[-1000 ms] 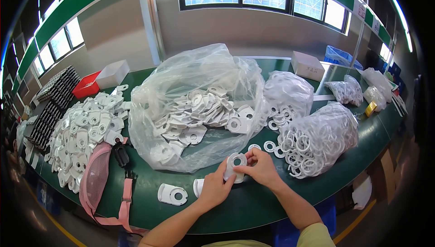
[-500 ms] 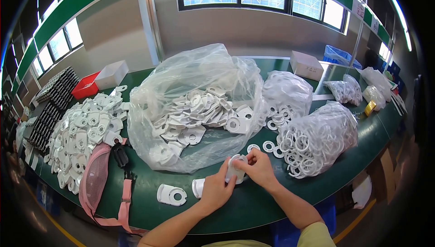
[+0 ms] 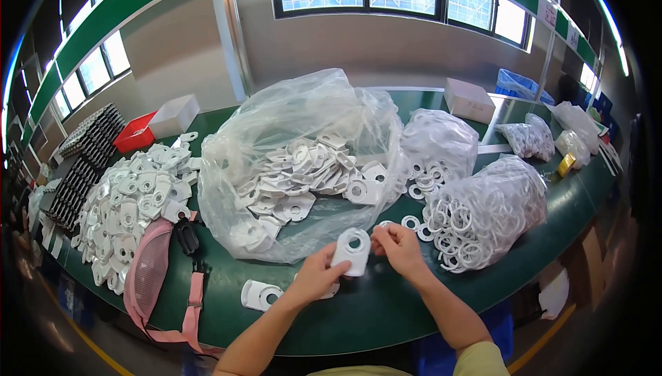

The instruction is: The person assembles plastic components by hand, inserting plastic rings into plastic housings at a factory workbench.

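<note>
My left hand (image 3: 318, 276) grips a white plastic plate (image 3: 352, 255) by its lower end, tilted up over the table; a round hole shows near its upper end. Just to the right, my right hand (image 3: 401, 248) has its fingers pinched together, and what they hold, if anything, is hidden. Loose white rings (image 3: 410, 223) lie right behind that hand, one partly covered by its fingers. Under and beside my left wrist lie another white plate (image 3: 256, 294) and a partly covered one (image 3: 331, 292).
A large clear bag (image 3: 227, 162) of white plates stands mid-table. At left are a plate heap (image 3: 127, 210), a pink strapped pouch (image 3: 146, 259), a red bin (image 3: 134, 132) and black stacked trays (image 3: 72, 183). Bags of rings (image 3: 493, 200) stand at right; a carton (image 3: 469, 100) sits behind.
The plate in my left hand has come away from my right hand and now shows its hole. My right hand has moved slightly right, toward the loose rings.
</note>
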Demonstrator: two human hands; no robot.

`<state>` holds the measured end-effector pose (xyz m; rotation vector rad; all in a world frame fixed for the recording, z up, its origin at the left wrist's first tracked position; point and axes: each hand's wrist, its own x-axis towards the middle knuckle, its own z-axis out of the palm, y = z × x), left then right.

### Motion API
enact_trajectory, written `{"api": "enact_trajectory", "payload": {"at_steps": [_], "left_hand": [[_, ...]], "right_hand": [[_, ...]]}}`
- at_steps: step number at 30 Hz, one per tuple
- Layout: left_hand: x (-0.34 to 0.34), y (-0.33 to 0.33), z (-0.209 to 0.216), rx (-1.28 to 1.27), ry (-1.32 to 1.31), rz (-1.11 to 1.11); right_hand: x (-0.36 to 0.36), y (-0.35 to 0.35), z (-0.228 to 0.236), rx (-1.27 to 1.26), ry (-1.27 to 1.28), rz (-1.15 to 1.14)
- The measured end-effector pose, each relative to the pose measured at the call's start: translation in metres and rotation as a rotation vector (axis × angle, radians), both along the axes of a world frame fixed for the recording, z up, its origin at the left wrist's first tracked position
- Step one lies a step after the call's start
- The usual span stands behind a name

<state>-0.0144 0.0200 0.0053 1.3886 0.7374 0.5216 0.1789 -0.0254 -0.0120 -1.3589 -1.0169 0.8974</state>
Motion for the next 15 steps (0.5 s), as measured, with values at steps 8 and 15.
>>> {"api": "enact_trajectory", "payload": {"at_steps": [8, 15], "left_hand": [[-0.143, 0.147, 0.081, 0.185, -0.361, 0.774], [-0.209, 0.205, 0.113, 0.217, -0.372, 1.215]], "right_hand": [[0.008, -0.010, 0.019, 0.045, -0.058, -0.058], [0.018, -0.011, 0.033, 0.140, -0.330, -0.267]]}}
